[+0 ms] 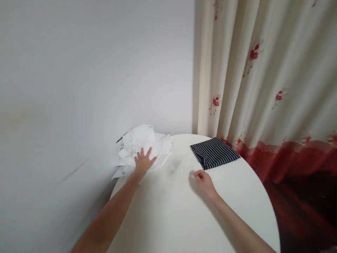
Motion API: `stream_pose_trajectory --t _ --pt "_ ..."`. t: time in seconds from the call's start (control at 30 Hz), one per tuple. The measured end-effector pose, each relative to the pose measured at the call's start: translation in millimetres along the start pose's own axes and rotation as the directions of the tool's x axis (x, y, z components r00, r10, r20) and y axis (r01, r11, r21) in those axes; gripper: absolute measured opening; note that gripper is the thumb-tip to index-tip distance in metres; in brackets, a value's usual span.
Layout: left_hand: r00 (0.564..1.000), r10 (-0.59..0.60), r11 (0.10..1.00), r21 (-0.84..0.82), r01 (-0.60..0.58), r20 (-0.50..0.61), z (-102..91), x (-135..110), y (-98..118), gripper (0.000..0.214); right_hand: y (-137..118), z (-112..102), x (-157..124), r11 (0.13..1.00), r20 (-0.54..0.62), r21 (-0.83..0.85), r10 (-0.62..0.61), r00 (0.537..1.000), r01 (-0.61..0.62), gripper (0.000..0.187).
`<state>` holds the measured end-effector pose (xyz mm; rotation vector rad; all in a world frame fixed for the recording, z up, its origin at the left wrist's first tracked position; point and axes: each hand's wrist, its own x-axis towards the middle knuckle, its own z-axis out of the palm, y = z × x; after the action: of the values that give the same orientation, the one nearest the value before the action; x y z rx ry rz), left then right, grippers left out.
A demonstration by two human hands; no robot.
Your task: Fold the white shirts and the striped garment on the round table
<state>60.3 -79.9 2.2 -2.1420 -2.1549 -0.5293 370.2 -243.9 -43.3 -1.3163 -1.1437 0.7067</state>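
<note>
My left hand (144,161) lies with spread fingers on a crumpled heap of white cloth (139,138) at the back left of the table, against the wall. My right hand (204,181) is over the table's middle with its fingers curled in; whether anything small is between them is hidden. Just beyond it, at the back right, a dark cloth with white stripes (217,153) lies folded flat into a rough rectangle. Its near left corner is slightly rumpled. The right hand is apart from this striped cloth.
Both cloths rest on a round white table (168,218) with a greyish smudge near its middle. A pale wall (105,63) stands close behind and to the left. On the right hangs a cream curtain (263,80) with red flowers and a red lower band.
</note>
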Motion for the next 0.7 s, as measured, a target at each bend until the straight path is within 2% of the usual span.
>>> stream_pose_trajectory --t 0.1,0.17,0.23,0.3,0.37,0.43,0.5,0.53,0.6,0.63,0.67,0.7 --pt "0.996 -0.031 0.999 -0.022 0.029 -0.088 -5.1 -10 19 0.061 -3 -10 23 0.990 -0.097 -0.123 -0.088 0.991 0.076 0.035" --pt "0.980 0.063 0.995 -0.061 -0.076 -0.191 -5.7 -31 42 0.052 -3 -18 41 0.947 -0.172 -0.302 -0.169 0.970 0.111 0.049" --pt "0.940 0.242 0.950 -0.138 -0.280 -0.242 -1.0 -59 69 0.042 1 -26 56 0.880 -0.210 -0.465 -0.215 0.954 0.096 0.045" --pt "0.908 0.347 0.875 -0.266 -0.404 -0.236 8.1 -84 92 0.032 8 -32 66 0.869 -0.197 -0.490 -0.184 0.963 0.066 0.026" --pt "0.900 0.384 0.810 -0.393 -0.436 -0.208 17.9 -103 109 0.028 14 -37 71 0.898 -0.134 -0.435 -0.131 0.982 0.061 0.017" --pt "0.898 0.407 0.768 -0.470 -0.435 -0.166 23.4 -112 116 0.032 15 -41 70 0.919 -0.052 -0.388 -0.105 0.993 0.077 0.024" --pt "0.897 0.420 0.760 -0.485 -0.432 -0.140 21.6 -114 115 0.047 10 -45 64 0.941 0.105 -0.322 -0.072 0.992 0.102 0.034" --pt "0.894 0.426 0.764 -0.474 -0.438 -0.139 18.2 -114 113 0.057 6 -47 59 0.962 0.220 -0.253 -0.041 0.975 0.098 0.038" --pt "0.867 0.484 0.755 -0.445 -0.483 -0.120 9.2 -112 107 0.066 -7 -47 50 0.998 0.447 -0.065 0.014 0.895 0.017 0.042" --pt "0.842 0.533 0.736 -0.443 -0.512 -0.086 4.8 -112 104 0.060 -14 -47 46 0.998 0.522 0.029 0.030 0.853 -0.053 0.043" --pt "0.811 0.584 0.713 -0.455 -0.534 -0.037 1.1 -113 102 0.047 -21 -45 42 0.987 0.552 0.104 0.043 0.833 -0.119 0.043" --pt "0.783 0.622 0.693 -0.478 -0.540 0.019 -1.6 -115 100 0.033 -28 -43 39 0.974 0.534 0.153 0.060 0.843 -0.166 0.043"
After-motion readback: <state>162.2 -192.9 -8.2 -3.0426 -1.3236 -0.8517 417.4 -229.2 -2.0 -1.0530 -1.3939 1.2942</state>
